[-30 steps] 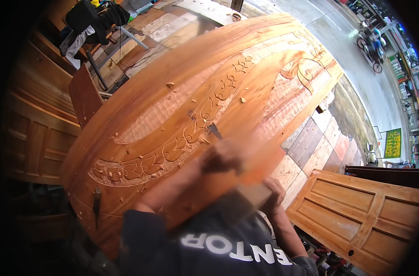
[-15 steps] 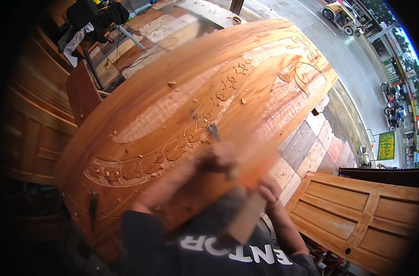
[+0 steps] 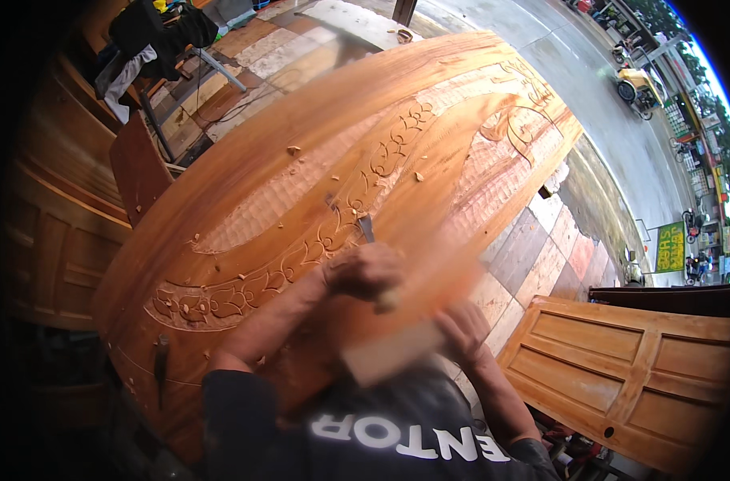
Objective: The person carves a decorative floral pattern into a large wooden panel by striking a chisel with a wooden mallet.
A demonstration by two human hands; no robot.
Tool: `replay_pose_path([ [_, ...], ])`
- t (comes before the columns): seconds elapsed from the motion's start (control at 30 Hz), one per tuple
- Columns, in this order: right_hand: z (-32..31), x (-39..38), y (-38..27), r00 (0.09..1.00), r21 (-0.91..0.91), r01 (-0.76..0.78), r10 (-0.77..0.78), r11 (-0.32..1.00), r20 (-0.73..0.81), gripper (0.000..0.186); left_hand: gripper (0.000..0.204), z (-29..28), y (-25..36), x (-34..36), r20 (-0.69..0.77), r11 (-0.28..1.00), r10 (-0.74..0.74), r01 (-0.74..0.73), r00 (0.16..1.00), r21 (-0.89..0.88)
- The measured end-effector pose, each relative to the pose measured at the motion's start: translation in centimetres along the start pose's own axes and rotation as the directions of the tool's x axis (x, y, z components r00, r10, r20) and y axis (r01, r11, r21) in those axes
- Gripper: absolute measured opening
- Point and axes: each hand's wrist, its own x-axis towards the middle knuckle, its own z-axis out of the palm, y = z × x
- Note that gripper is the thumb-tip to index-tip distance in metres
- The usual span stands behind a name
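Observation:
A large wooden door panel [image 3: 429, 196] with carved leaf scrollwork lies slanting across the view in front of me. My left hand [image 3: 363, 268] is wrapped round a chisel [image 3: 367, 228], its metal blade pointing away toward the carved leaf band [image 3: 309, 248]. The chisel's pale butt shows below the fist. To the right, my right hand [image 3: 463, 330] grips a wooden mallet [image 3: 393, 353], smeared by motion. Its block-like end is below the chisel's butt, apart from it. Wood chips [image 3: 293, 150] are scattered over the panel.
Another tool [image 3: 161, 361] lies on the panel's near left part. A second panelled door [image 3: 622, 377] is at the right. Tiled floor [image 3: 533, 256] borders a street [image 3: 557, 72] with a three-wheeled vehicle [image 3: 639, 90]. Dark cloth and clutter [image 3: 160, 36] are at the far left.
The mallet's block has swung left and up, closer to the chisel's butt. My left hand keeps the chisel at nearly the same spot. Out on the street, the three-wheeled vehicle has moved.

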Motion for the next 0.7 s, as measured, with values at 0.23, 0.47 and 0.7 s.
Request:
replay_pose_path([
  [0.23, 0.6, -0.6, -0.1, 0.997, 0.011, -0.023, 0.022, 1.0, 0.071, 0.044, 0.013, -0.4, 0.2, -0.2, 0.068, 0.999, 0.006, -0.009, 0.998, 0.036],
  [0.47, 1.6, -0.5, 0.3, 0.993, -0.031, -0.046, 0.049, 0.998, 0.105, 0.045, 0.016, -1.1, 0.2, -0.5, 0.151, 0.999, -0.032, 0.026, 0.988, 0.041],
  [0.7, 1.4, -0.2, 0.4, 0.992, 0.018, -0.119, 0.12, 0.993, -0.037, 0.054, 0.034, -3.6, 1.0, 1.1, -0.408, 0.94, 0.032, 0.111, 0.912, 0.322],
])
